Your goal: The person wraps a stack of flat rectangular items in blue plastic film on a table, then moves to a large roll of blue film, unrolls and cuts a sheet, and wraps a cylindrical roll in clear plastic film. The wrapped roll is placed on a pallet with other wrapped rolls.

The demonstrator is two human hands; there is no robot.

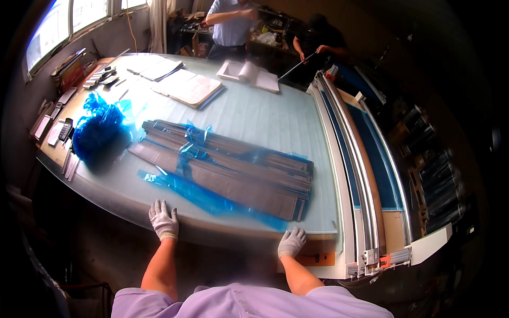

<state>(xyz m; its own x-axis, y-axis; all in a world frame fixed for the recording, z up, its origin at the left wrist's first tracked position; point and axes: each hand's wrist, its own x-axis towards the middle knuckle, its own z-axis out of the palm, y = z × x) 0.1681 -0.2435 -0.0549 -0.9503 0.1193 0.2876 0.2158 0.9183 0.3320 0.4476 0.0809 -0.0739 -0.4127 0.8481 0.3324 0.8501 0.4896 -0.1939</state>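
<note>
Here I rest my left hand (pixel 163 221) and right hand (pixel 291 242) flat, released, on the tabletop (pixel 254 119) edge. The stack of metal strips (pixel 233 167) lies just beyond, long axis left-to-right, nearer my right grip.

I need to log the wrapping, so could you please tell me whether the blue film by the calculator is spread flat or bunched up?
Bunched up: the blue film sits as a crumpled heap beside the calculator.

blue plastic wrap (pixel 101 130) | crumpled heap | table's left end, beside calculator (pixel 66 129)
</note>
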